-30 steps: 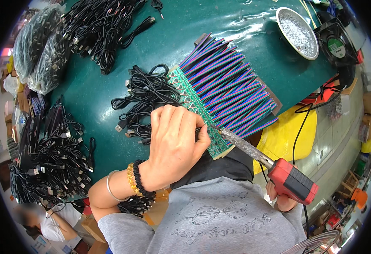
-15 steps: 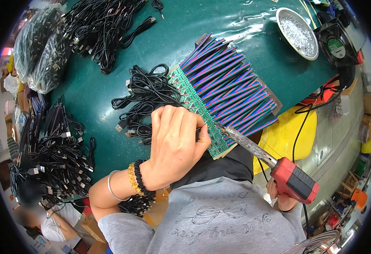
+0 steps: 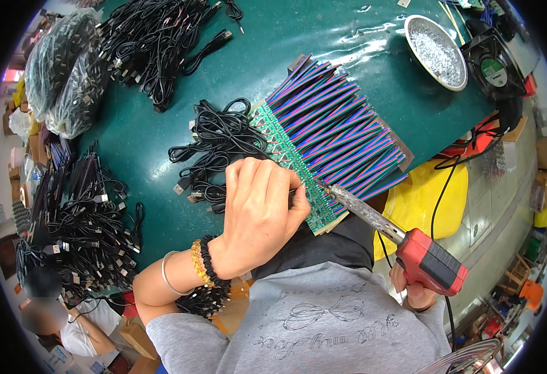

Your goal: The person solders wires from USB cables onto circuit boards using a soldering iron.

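My left hand (image 3: 264,202) is closed in a pinch over the strip of green circuit boards (image 3: 292,159); whatever lies between its fingertips is hidden. Coiled black USB cables (image 3: 217,134) lie beside that hand, and some join the left edge of the boards. From the boards' right edge fans out a row of multicoloured ribbon wires (image 3: 342,124). My right hand (image 3: 416,288) is wrapped round the red and black handle of a soldering iron (image 3: 373,215). The iron's tip reaches the boards just right of my left fingertips.
A white bowl of silvery bits (image 3: 437,53) stands at the far right by a black fan (image 3: 493,65). Bundled black cables (image 3: 155,47) and bagged cables (image 3: 67,68) lie at the far left. More cables (image 3: 92,230) pile nearer. A person (image 3: 86,327) sits at lower left.
The soldering iron's handle and my right hand have shifted slightly left and down, while the tip stays at the boards. My left hand keeps its pinch at the same spot.
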